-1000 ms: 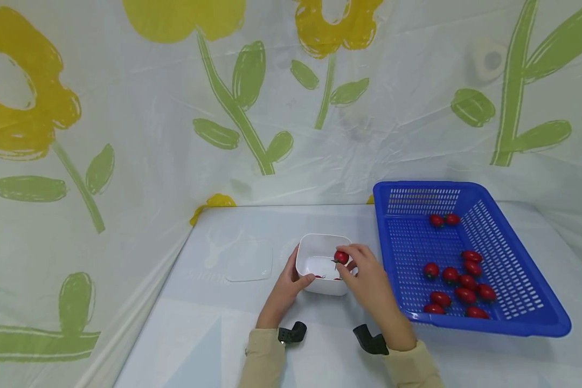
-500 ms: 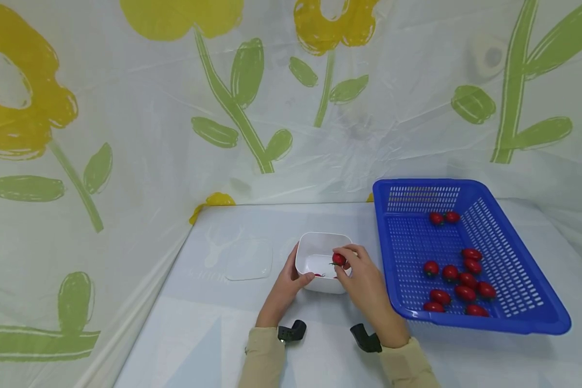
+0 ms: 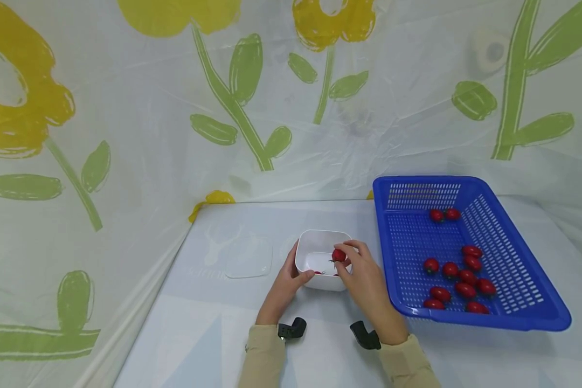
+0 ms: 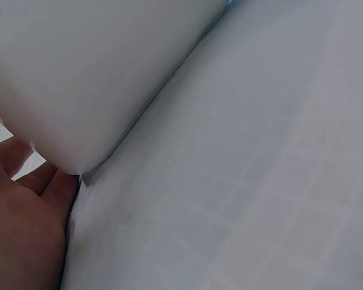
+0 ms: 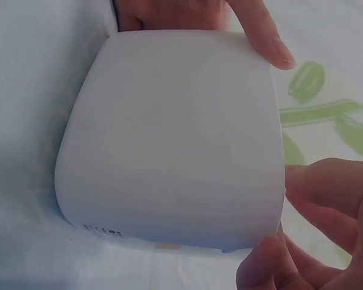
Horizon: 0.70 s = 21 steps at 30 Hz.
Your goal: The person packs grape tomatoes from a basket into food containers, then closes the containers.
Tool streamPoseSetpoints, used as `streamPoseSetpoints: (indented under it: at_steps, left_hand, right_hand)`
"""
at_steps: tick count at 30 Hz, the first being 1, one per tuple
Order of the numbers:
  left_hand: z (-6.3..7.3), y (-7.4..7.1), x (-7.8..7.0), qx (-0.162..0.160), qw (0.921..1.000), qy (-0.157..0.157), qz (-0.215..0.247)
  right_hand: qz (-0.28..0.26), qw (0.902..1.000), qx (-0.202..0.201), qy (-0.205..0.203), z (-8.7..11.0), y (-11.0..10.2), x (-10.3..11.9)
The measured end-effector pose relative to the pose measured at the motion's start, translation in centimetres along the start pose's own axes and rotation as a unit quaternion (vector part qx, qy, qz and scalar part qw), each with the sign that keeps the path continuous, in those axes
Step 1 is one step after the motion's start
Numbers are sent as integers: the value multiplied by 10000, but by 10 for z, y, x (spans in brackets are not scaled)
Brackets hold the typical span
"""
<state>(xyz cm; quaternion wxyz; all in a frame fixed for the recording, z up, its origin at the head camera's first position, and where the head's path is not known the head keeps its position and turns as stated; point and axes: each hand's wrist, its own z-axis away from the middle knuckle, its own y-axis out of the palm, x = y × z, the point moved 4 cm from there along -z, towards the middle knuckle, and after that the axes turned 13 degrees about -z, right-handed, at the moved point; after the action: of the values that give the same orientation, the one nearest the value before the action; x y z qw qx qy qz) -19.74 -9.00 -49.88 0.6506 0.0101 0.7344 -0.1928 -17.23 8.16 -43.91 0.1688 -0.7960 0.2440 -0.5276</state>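
A square white plastic box (image 3: pixel 326 283) stands on the table in the head view, its open top facing up. My left hand (image 3: pixel 289 280) grips its left side, thumb over the near rim and fingers along the wall. In the left wrist view that hand (image 4: pixel 24 211) lies against the box's lower corner. Over the right part of the box's opening, my right hand (image 3: pixel 368 283) pinches a red cherry tomato (image 3: pixel 338 255) with a green stem between thumb and fingers. Inside the box, bits of red show low behind the near wall, mostly hidden. The right wrist view shows only the box's outer wall (image 5: pixel 169 133), not the tomato.
A blue perforated basket (image 3: pixel 533 275) stands to the right, with several cherry tomatoes (image 3: pixel 465 291) inside. Left of the box lies a clear, flat lid (image 3: pixel 249 258). A white curtain (image 3: pixel 150 134) with printed flowers hangs behind the table.
My right hand has shifted slightly left with the tomato, which stays pinched over the box. My left hand keeps its grip on the box. The head view has tilted a little.
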Motion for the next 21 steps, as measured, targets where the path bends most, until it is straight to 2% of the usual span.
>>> streamPoseSetpoints:
  at_steps: [7,21]
  left_hand:
    - [0,0,-1,2,10000,17,3]
    - [0,1,0,33,9999,68,135]
  right_hand:
    - [-4,9997,214,142,0,1,-1]
    - [-348,9990,110,249,0,-1,0]
